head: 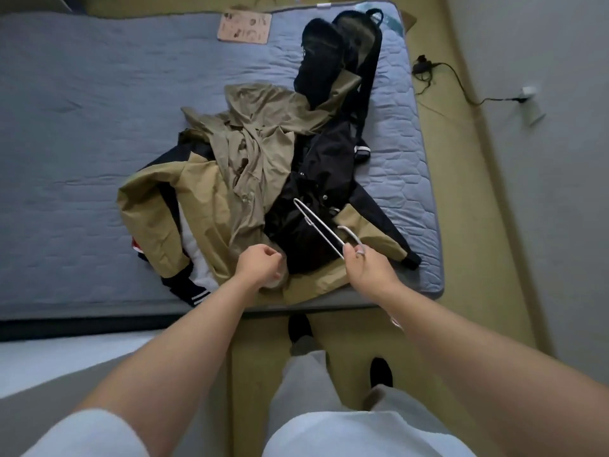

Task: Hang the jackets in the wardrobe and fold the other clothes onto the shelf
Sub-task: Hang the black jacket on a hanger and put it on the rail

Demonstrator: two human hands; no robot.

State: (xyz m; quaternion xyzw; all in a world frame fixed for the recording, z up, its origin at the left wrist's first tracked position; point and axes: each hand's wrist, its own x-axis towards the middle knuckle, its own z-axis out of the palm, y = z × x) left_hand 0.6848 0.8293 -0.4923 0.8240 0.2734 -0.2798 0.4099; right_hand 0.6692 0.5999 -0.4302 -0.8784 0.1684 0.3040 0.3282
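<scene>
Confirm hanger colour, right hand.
White. The hanger, gripped by the right hand, shows best in the head view.

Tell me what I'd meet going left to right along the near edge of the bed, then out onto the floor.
Striped cuff → left hand → hanger → right hand → black cuff → charger

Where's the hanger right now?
Head view, right of centre: the right hand holds the hanger above the black jacket, near the front edge of the mattress.
</scene>
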